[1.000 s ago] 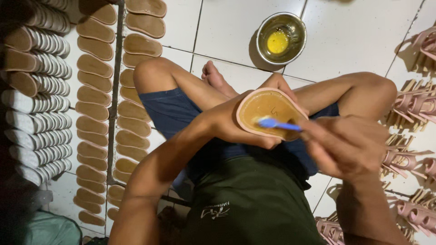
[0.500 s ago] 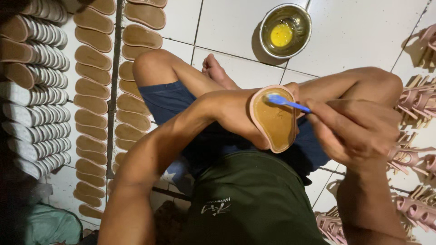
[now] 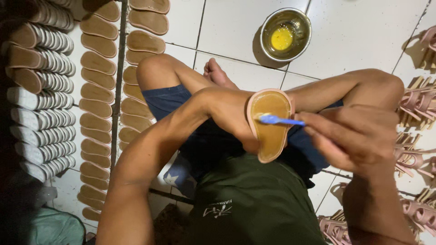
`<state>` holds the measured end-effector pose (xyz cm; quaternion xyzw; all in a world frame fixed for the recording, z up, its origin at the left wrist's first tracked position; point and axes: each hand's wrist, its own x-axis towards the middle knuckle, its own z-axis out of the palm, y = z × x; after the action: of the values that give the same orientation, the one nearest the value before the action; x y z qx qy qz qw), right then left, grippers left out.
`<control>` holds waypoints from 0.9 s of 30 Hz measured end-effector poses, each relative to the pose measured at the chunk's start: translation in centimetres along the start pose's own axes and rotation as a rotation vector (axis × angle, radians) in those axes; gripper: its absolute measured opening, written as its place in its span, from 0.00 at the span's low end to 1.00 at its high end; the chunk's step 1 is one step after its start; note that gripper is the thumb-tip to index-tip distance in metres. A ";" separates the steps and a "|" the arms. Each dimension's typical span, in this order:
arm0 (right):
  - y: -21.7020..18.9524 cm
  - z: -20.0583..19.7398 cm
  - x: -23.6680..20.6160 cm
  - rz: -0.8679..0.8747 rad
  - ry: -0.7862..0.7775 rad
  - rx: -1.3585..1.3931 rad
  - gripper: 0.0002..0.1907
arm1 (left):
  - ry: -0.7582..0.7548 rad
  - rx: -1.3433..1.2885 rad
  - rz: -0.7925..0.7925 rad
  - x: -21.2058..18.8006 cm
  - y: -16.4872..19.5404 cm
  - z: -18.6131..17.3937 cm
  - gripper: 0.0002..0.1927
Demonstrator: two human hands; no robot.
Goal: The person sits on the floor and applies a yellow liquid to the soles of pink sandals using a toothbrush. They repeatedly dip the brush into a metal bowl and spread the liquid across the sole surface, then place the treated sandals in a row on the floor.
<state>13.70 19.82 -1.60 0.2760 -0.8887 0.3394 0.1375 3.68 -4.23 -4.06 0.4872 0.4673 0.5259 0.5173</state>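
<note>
I sit cross-legged on a white tiled floor. My left hand (image 3: 234, 120) grips a pink shoe sole (image 3: 270, 129) from behind, its glossy amber-coated face turned up toward me above my lap. My right hand (image 3: 359, 136) pinches a blue toothbrush (image 3: 281, 120) whose head lies on the upper part of the sole. A metal bowl (image 3: 300, 18) with yellow glue stands on the floor beyond my knees.
Rows of coated soles (image 3: 97, 86) lie on the floor at left, beside stacks of grey-edged soles (image 3: 41, 86). Pink strapped sandal uppers (image 3: 418, 104) are piled along the right edge. A green cloth bundle (image 3: 52, 227) sits at bottom left.
My left hand has turned the sole from nearly flat to upright and lengthwise. The toothbrush has moved over its upper part. The view has shifted, with the bowl now more central.
</note>
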 end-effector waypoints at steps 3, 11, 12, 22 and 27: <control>0.4 -0.2 0.0 0.033 0.025 0.032 0.12 | -0.010 -0.006 -0.026 0.1 -0.2 -0.1 0.20; 0.5 -0.3 0.9 -0.083 -0.078 0.183 0.14 | 0.075 -0.018 -0.050 -0.1 -1.0 -0.3 0.22; 0.3 -0.4 0.9 -0.059 -0.080 0.182 0.14 | 0.070 -0.024 -0.057 -0.3 -1.1 -0.4 0.22; 0.9 0.9 -1.7 -0.057 -0.052 0.369 0.11 | 0.080 -0.205 -0.047 -3.3 -2.6 -1.9 0.25; 2.0 0.3 -5.4 0.336 0.154 0.654 0.09 | 0.441 -0.176 0.036 -3.8 -0.6 -0.7 0.26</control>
<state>16.88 23.01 -5.25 0.1292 -0.7532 0.6429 0.0511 3.02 -8.02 -4.79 0.3218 0.5128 0.6674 0.4336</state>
